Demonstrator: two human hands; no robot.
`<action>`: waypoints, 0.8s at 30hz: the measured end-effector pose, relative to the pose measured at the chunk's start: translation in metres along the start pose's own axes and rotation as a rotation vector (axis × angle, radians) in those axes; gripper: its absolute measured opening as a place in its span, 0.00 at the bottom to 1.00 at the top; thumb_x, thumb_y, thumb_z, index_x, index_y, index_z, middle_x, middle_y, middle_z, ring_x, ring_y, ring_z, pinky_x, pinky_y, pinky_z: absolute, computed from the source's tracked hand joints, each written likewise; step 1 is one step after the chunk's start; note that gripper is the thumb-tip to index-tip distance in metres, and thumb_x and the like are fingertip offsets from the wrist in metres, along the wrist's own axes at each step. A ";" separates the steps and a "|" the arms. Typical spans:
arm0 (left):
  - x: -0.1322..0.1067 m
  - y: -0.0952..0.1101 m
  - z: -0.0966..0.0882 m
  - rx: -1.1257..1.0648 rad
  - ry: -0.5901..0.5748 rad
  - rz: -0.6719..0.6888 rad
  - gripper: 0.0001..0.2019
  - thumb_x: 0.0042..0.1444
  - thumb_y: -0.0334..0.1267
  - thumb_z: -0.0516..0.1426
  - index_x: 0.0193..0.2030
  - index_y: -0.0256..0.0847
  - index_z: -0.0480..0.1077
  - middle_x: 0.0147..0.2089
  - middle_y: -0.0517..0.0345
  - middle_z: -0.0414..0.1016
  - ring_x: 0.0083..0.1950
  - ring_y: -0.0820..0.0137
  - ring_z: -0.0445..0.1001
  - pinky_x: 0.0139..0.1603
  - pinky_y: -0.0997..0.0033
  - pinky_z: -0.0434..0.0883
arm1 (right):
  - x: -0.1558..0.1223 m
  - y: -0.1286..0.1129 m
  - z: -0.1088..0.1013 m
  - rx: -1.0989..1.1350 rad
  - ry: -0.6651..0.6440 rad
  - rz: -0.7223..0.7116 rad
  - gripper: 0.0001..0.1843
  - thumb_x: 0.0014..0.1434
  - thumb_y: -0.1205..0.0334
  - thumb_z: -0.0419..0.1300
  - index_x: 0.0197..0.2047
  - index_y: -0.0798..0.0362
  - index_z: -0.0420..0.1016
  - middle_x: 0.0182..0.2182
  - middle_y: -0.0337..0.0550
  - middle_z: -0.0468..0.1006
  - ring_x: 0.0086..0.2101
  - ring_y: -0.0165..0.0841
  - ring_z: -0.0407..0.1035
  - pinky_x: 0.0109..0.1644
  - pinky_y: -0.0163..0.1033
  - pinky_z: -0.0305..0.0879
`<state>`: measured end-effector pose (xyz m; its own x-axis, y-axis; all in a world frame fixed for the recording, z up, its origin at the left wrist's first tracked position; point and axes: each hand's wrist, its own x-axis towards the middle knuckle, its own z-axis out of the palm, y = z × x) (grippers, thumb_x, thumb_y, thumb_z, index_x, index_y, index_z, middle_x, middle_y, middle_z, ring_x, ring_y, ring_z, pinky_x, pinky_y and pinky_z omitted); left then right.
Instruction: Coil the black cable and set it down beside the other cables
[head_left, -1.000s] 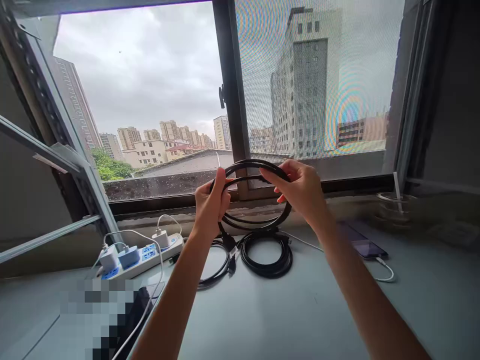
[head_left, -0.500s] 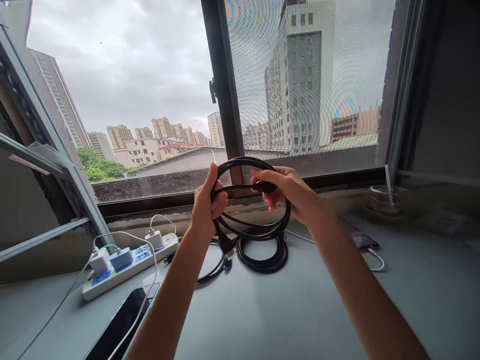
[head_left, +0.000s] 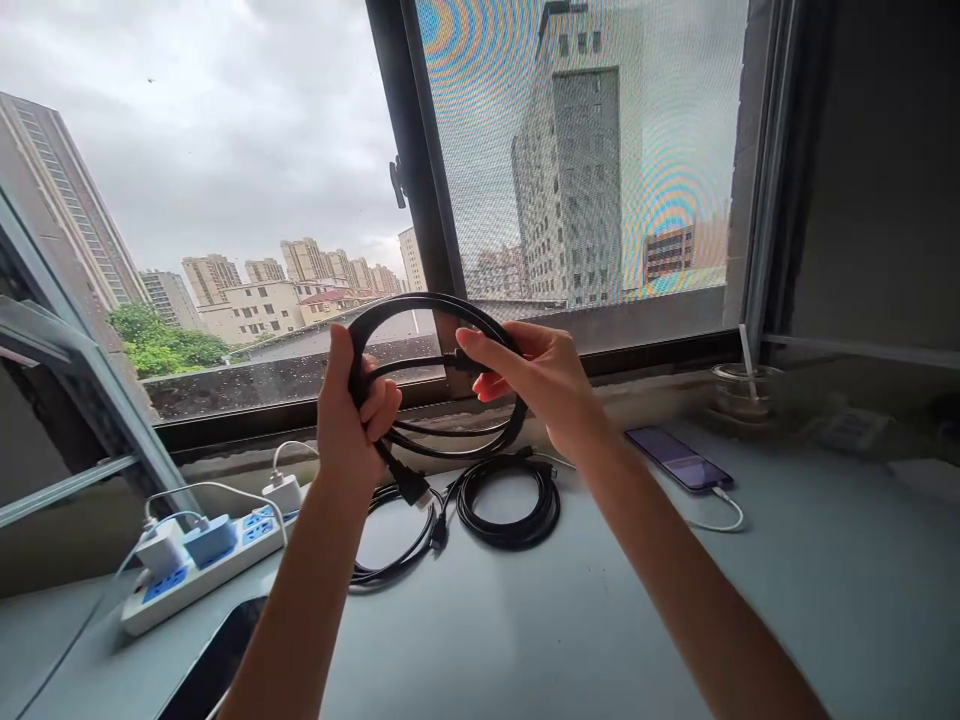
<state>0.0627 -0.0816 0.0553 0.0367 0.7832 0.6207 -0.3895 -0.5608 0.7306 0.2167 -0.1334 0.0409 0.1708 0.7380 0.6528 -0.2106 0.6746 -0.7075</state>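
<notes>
A coiled black HDMI cable is held up in front of the window, above the desk. My left hand is closed around the left side of the loops, thumb pointing up. Below its fingers hangs one plug with a metal tip. My right hand pinches the other black plug between thumb and fingers, inside the right part of the loop. From that plug a stretch of cable runs across to my left hand. On the desk beneath lie a second coiled black cable and a looser black cable.
A white power strip with chargers and white cords lies at left, near a dark phone partly behind my left forearm. To the right are a charging phone and a cup with a straw. The window frame stands behind.
The view has shifted, so both hands and the held coil appear farther left. More of the right phone shows. Both hands keep their hold on the cable.
</notes>
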 end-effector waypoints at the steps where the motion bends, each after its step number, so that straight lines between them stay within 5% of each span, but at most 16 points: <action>1: 0.000 -0.001 0.001 0.007 -0.011 -0.024 0.28 0.57 0.55 0.51 0.13 0.39 0.53 0.07 0.67 0.41 0.07 0.82 0.41 0.11 0.75 0.36 | -0.001 -0.003 -0.001 -0.019 -0.005 -0.002 0.19 0.43 0.48 0.69 0.26 0.56 0.73 0.19 0.33 0.69 0.20 0.25 0.70 0.22 0.25 0.68; 6: -0.004 -0.009 0.011 0.004 0.009 -0.132 0.31 0.61 0.55 0.45 0.12 0.39 0.45 0.07 0.68 0.37 0.07 0.82 0.41 0.11 0.76 0.39 | -0.002 -0.008 -0.007 -0.080 -0.016 -0.020 0.20 0.44 0.47 0.68 0.27 0.56 0.73 0.20 0.33 0.68 0.21 0.27 0.72 0.20 0.24 0.63; 13: -0.006 -0.010 0.012 0.012 0.317 0.140 0.29 0.59 0.53 0.50 0.13 0.39 0.50 0.11 0.67 0.43 0.10 0.82 0.42 0.11 0.77 0.38 | -0.006 -0.009 -0.001 -0.263 0.005 -0.110 0.18 0.47 0.48 0.66 0.25 0.58 0.75 0.18 0.36 0.69 0.21 0.29 0.72 0.18 0.26 0.61; 18: -0.005 -0.001 0.005 0.020 0.007 0.121 0.33 0.53 0.58 0.54 0.09 0.38 0.49 0.09 0.66 0.39 0.08 0.83 0.43 0.09 0.76 0.35 | -0.011 -0.015 0.005 -0.250 -0.004 -0.117 0.15 0.50 0.53 0.64 0.24 0.57 0.74 0.16 0.34 0.65 0.21 0.29 0.72 0.20 0.27 0.64; 24: -0.004 0.013 -0.003 -0.034 -0.189 0.073 0.29 0.54 0.45 0.55 0.08 0.37 0.48 0.09 0.66 0.38 0.06 0.83 0.43 0.07 0.77 0.34 | -0.012 -0.014 0.009 -0.202 -0.033 -0.126 0.13 0.51 0.53 0.63 0.28 0.57 0.78 0.18 0.34 0.68 0.21 0.23 0.64 0.25 0.30 0.67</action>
<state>0.0548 -0.0914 0.0616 0.1777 0.6744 0.7166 -0.4280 -0.6027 0.6734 0.2093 -0.1513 0.0453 0.1511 0.6490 0.7456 0.0074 0.7535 -0.6574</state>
